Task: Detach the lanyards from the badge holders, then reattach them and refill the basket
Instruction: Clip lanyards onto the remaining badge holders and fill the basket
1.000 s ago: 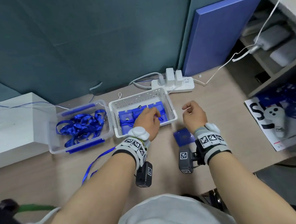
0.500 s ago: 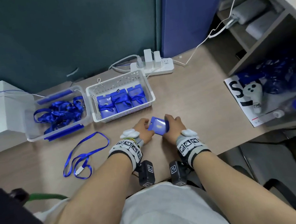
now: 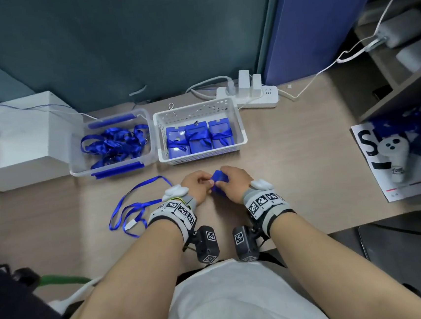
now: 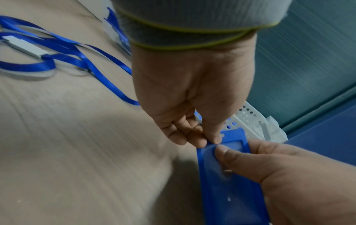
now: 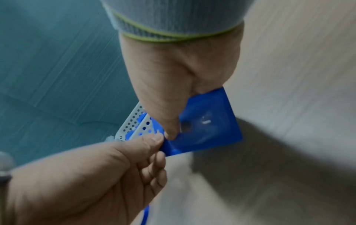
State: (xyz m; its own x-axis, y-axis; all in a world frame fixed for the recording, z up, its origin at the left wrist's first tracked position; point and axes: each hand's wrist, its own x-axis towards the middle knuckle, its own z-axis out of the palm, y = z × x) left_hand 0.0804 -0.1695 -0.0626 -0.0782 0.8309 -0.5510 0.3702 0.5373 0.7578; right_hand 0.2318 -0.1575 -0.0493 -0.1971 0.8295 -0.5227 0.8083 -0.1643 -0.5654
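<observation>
A blue badge holder (image 3: 220, 180) is held between both hands just above the desk, in front of the white basket (image 3: 242, 128). My left hand (image 3: 198, 188) pinches its top corner with thumb and forefinger (image 4: 212, 137). My right hand (image 3: 232, 185) grips the holder's body (image 5: 210, 121), thumb on its clear face. No lanyard hangs from this holder. A loose blue lanyard (image 3: 137, 207) with a white tag lies on the desk to the left of my left wrist. The basket holds three blue holders (image 3: 198, 137) wrapped in lanyards.
A clear bin (image 3: 111, 143) of tangled blue lanyards stands left of the basket, beside a white box (image 3: 22, 139). A power strip (image 3: 249, 95) with chargers sits behind the basket. A printed sheet with a white controller (image 3: 394, 159) lies at the right, under a shelf unit.
The left hand left the basket and joined the right hand at the holder near the desk's front edge. The holder has tilted up between the hands. The head view moved closer.
</observation>
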